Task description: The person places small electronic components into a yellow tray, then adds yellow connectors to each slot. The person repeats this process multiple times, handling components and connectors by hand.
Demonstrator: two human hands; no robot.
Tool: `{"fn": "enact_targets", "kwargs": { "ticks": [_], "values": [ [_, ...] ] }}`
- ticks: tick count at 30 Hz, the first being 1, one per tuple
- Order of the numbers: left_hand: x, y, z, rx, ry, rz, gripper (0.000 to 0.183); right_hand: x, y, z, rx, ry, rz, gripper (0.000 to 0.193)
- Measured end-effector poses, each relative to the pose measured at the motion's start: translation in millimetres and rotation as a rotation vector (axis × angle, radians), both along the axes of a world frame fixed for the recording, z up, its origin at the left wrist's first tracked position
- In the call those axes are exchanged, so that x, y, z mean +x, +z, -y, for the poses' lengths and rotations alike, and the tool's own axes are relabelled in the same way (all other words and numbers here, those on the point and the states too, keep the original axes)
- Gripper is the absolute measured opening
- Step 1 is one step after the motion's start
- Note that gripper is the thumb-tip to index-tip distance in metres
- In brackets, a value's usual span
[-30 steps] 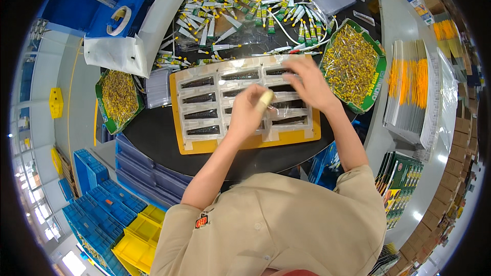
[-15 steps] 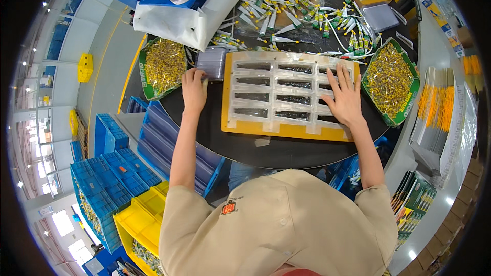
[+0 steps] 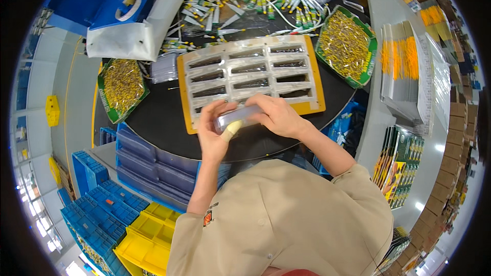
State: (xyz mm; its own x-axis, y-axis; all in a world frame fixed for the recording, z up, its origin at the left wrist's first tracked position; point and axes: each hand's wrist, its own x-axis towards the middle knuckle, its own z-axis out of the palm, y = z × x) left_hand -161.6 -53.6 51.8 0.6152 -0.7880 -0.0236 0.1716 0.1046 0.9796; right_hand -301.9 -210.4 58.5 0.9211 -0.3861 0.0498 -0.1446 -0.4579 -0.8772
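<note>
Both hands meet over the near edge of a yellow-edged board, holding a small stack of clear plastic blister shells between them. My left hand is closed round the stack's left end, its thumb wearing a pale yellow finger cover. At the stack's right end, my right hand grips with bent fingers. The board's white frame has several long tapered slots, dark inside; the hands hide part of its nearest row. Another stack of clear shells lies just left of the board.
Green-edged trays of small yellow-brown pieces stand at left and right. Many small green-and-white tubes lie beyond the board. Blue bins and yellow crates sit lower left. A side table holds stacked cards.
My left hand has moved from beside the shell stack to the board's near edge, now holding shells. My right hand has left the board's right side and joined it. The view has shifted.
</note>
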Motion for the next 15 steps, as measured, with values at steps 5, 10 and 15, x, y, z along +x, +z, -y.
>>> {"fn": "enact_targets", "kwargs": {
  "ticks": [5,10,15],
  "values": [
    [-37.3,-6.0,38.7,0.125,-0.166,-0.148,0.019,-47.8,-2.6,16.1,-0.302,-0.125,0.095,0.026],
    [-41.1,-10.3,70.9,0.404,-0.356,-0.109,0.019,-60.5,-14.6,75.0,-0.418,0.034,0.328,0.017],
    [-56.4,-7.9,82.8,0.314,-0.456,-0.11,0.019,-59.6,-3.4,99.4,-0.776,-0.342,-0.01,0.02]
  ]
}}
